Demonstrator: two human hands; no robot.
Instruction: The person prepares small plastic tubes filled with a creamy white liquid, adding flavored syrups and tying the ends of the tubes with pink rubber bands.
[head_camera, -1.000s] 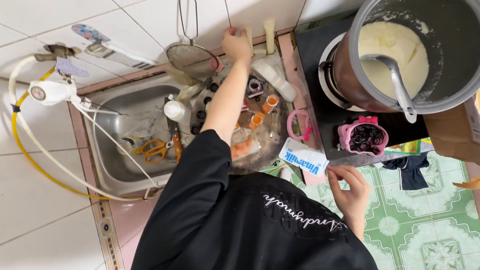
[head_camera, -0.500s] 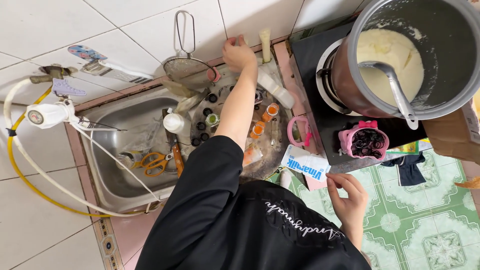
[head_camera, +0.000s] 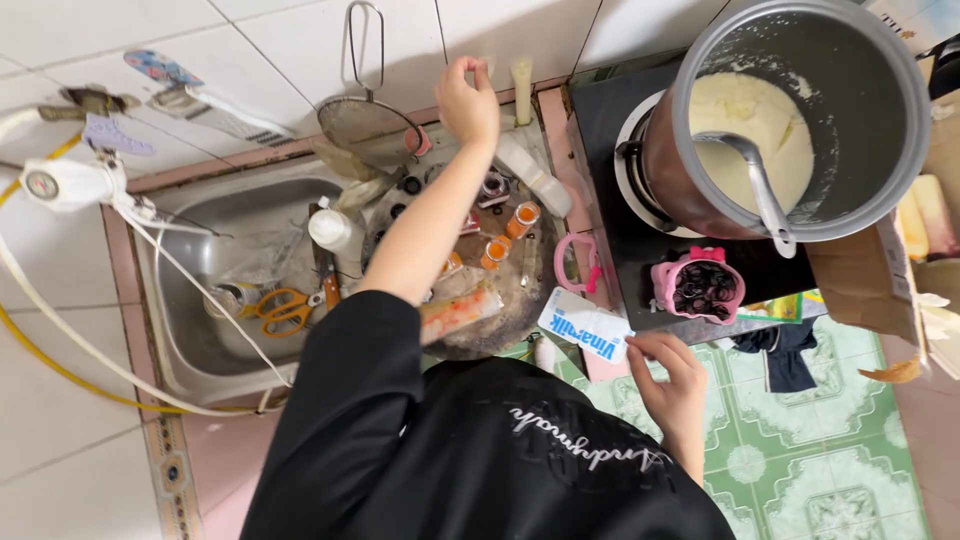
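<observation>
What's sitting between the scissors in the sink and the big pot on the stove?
In the head view, the round tray of small orange-capped bottles lies between scissors and pot, crossed by the left arm.

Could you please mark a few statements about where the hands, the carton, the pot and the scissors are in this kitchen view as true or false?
1. The right hand holds a white and blue carton. True.
2. The left hand rests inside the sink. False: it reaches up to the back wall, by the wire strainer.
3. A ladle stands in the pot of pale batter. True.
4. The orange scissors lie on the stove. False: they lie in the sink.
</observation>
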